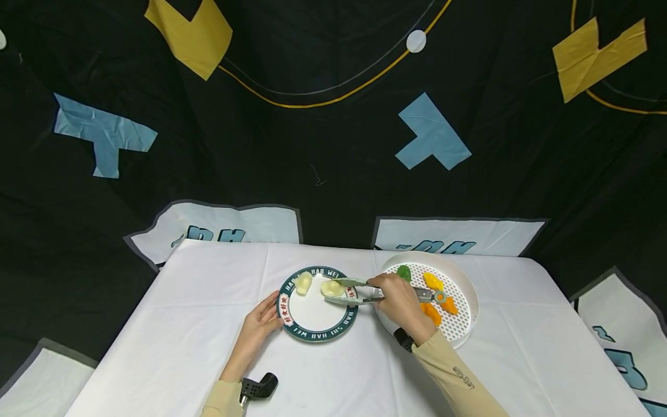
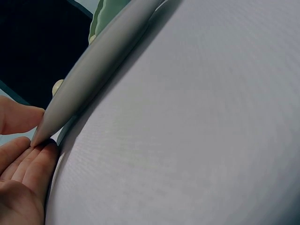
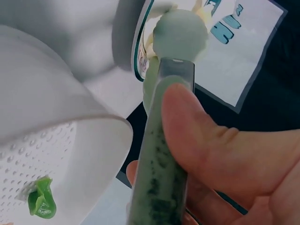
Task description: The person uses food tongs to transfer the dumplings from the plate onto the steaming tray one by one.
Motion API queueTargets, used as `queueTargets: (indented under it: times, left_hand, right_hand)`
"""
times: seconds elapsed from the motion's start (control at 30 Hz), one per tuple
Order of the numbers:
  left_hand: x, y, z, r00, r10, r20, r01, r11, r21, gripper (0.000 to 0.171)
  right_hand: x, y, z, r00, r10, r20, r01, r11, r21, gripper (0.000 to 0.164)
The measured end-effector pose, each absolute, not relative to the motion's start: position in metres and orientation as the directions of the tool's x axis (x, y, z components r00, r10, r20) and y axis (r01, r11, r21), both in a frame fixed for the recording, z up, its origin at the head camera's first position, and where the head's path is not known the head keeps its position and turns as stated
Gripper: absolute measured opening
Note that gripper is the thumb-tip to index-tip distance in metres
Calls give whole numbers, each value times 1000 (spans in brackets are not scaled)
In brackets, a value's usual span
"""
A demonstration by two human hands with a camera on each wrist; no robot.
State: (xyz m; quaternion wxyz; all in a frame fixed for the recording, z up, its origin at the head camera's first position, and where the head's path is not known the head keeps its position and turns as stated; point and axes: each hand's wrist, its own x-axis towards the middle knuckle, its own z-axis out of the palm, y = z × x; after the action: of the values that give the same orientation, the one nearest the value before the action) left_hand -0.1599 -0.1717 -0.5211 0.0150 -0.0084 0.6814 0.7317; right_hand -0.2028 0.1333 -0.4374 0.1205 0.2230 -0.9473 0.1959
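Observation:
My left hand (image 1: 261, 319) grips the left rim of a round plate (image 1: 318, 335) with a dark green lettered border. In the left wrist view, the thumb (image 2: 21, 116) lies over the plate's edge and the fingers sit under it. My right hand (image 1: 400, 298) holds tongs (image 1: 359, 300) with pale green tips. On the plate, those tips stand on either side of a pale yellow dumpling (image 1: 332, 288). Another pale yellow dumpling (image 1: 303, 283) lies at the plate's upper left. From the right wrist, a broad tong tip (image 3: 180, 35) hides much of the dumpling behind it.
Right of the plate, partly beneath my right hand, stands a white round basket (image 1: 471, 289) with a perforated bottom. It holds a green dumpling (image 3: 42, 198) and several yellow and orange pieces (image 1: 433, 281). A white cloth (image 1: 333, 382) covers the table, and a black curtain (image 1: 323, 174) hangs behind.

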Motion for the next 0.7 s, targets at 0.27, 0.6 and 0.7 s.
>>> queueTargets:
  times: [0.27, 0.6, 0.7]
  left_hand:
    - [-160, -171, -522, -1000, 8, -30, -30, -66, 997, 68]
    - [-159, -171, -521, -999, 17, -31, -33, -72, 997, 68]
    - [-159, -171, -519, -999, 24, -35, -37, -66, 997, 68]
  right_hand:
    - [-201, 133, -441, -855, -368, 365, -481, 825, -297, 38]
    - [-195, 136, -434, -845, -347, 407, -488, 812, -321, 43]
    - [-193, 137, -431, -848, -338, 407, -484, 806, -340, 44]
